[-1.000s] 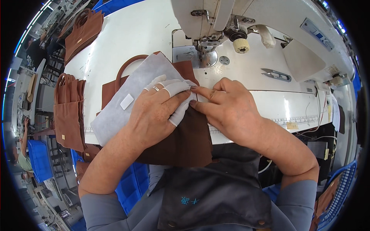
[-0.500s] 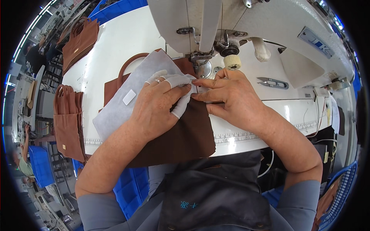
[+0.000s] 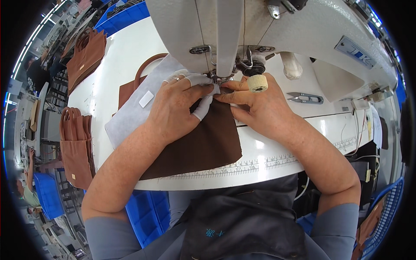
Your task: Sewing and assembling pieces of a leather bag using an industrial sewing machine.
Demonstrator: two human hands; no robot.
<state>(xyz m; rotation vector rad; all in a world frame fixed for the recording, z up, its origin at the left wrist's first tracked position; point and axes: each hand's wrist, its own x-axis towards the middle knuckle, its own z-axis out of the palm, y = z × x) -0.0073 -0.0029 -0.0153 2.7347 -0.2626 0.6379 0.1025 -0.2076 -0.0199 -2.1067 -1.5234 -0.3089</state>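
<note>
A dark brown piece of fabric (image 3: 197, 145) lies on the white sewing table, with a pale sheet (image 3: 130, 113) that carries a small white rectangle (image 3: 146, 99) at its left. My left hand (image 3: 180, 102), in white finger covers, presses and pinches the fabric edge close to the sewing machine's presser foot (image 3: 218, 82). Opposite it, my right hand (image 3: 258, 102) has its thumb and fingers together on the same edge. The machine's cream knob (image 3: 258, 83) overlaps part of that hand. Behind the sheet shows a brown leather piece with a curved handle (image 3: 139, 73).
The sewing machine (image 3: 299, 30) overhangs the work. Grey thread snips (image 3: 305, 98) lie right of my right hand. Brown handbags (image 3: 77, 149) stand at the left table edge, another bag (image 3: 86, 60) farther back. A blue bin (image 3: 121, 17) sits at the far left.
Both hands and the fabric are now closer to the presser foot, partly beneath the machine head. The fabric's near edge has drawn back from the table's front edge, uncovering more of the ruler.
</note>
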